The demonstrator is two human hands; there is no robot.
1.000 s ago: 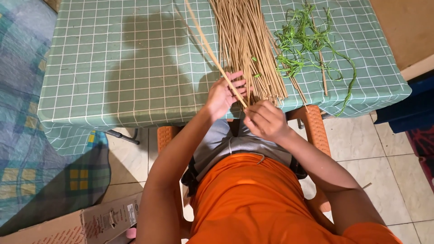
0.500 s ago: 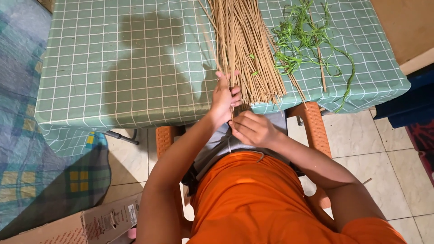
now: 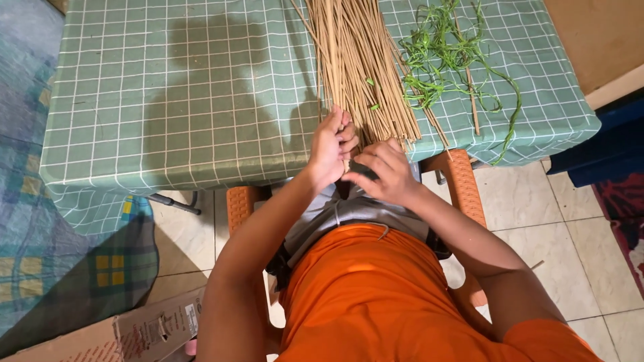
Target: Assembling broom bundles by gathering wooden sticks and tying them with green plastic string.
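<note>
Head view: bundle of long tan straw-like sticks [image 3: 359,74] on green checked table [image 3: 188,100], long axis running away from me. Near stick ends touch my left hand [image 3: 330,149], fingers curled narrow on them. Right hand [image 3: 384,175] just beside, pinching; held thing hidden.

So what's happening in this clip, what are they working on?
A person in an orange shirt sits at a table covered with a green checked cloth. Both hands meet at the near end of a bundle of thin tan sticks lying on the table. The left hand presses against the stick ends, and the right hand pinches something small right beside it; what exactly is hidden. A pile of green leaf strips lies to the right.
</note>
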